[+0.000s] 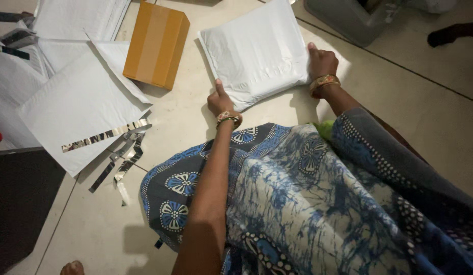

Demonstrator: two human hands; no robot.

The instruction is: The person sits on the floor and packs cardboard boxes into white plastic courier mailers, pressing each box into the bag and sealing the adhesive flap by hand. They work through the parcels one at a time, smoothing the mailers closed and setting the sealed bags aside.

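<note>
A white padded mailer bag (254, 51), stuffed and puffy, lies flat on the tiled floor in front of me. My left hand (219, 100) grips its near left corner, thumb up on the bag. My right hand (322, 62) holds its right edge, fingers curled under. Both wrists wear bangles. My lap, covered in blue patterned cloth (308, 203), fills the lower part of the head view.
A brown cardboard box (156, 43) stands left of the bag. Flat white mailers (78, 97) are piled at the far left, with shiny peeled strips (119, 153) beside them. A grey bin (348, 18) sits at the top right, a dark mat (20, 203) at the lower left.
</note>
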